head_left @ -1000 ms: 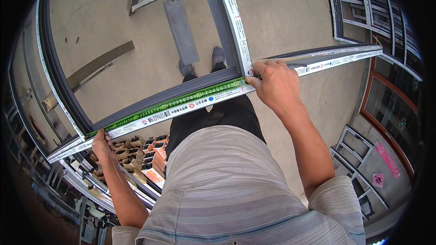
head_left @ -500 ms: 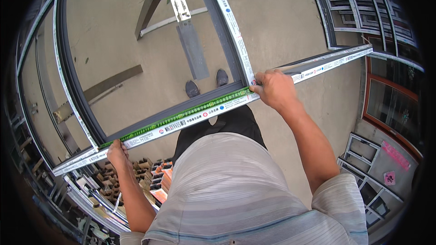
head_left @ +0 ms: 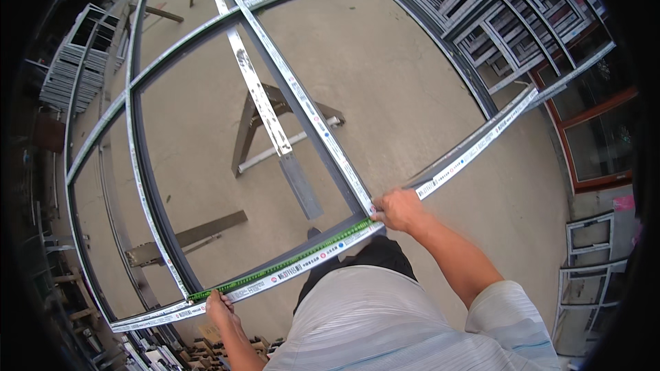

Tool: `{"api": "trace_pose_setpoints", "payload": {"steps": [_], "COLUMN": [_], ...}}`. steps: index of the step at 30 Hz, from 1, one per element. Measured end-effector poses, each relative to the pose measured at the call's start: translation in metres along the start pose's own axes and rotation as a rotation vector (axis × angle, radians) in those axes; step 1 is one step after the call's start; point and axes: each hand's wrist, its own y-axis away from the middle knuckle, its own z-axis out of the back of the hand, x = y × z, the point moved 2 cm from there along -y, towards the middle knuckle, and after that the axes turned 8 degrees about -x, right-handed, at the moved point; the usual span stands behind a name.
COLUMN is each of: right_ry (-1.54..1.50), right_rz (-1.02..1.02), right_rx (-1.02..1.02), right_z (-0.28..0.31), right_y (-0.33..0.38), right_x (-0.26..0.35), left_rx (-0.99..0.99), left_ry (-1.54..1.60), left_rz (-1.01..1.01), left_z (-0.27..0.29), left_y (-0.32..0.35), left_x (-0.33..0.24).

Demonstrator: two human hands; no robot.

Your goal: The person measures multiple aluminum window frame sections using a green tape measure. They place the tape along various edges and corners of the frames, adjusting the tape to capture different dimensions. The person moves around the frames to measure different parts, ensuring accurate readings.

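A window frame [head_left: 311, 259] of white-filmed dark profiles lies in front of my body. Along the inner side of its near bar runs the green blade of a tape measure [head_left: 289, 263], stretched between my hands. My left hand [head_left: 221, 309] pinches the blade's left end at the bar, near the joint with a long upright. My right hand [head_left: 399, 209] is closed over the right end of the blade, at the corner where another upright [head_left: 323, 134] meets the bar. No tape case shows; the right fingertips are partly hidden.
Beneath the frame stand a trestle with a worn white beam [head_left: 258, 93] and a brown-grey support bar [head_left: 206, 230]. Stacked frames [head_left: 512, 34] fill the far right, a red-framed window [head_left: 598, 130] the right side. Cut profiles [head_left: 161, 350] lie at lower left.
The view has tilted away from my body, so the frame and both hands sit lower and more of the far side shows. Both hands stay at the same places on the bar.
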Motion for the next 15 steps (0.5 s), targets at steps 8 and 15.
{"api": "trace_pose_setpoints", "payload": {"steps": [8,15], "right_ry": [-0.275,-0.436], "right_rz": [-0.003,-0.269], "right_rx": [-0.237,-0.386], "right_z": [-0.006,-0.028], "right_y": [0.054,0.130], "right_x": [-0.066,-0.220], "left_rx": [0.121,0.507], "left_ry": [0.234,0.172], "left_rz": [-0.250,-0.366], "left_z": [-0.045,-0.194], "left_y": [0.054,0.203], "left_x": [-0.020,0.032]}}
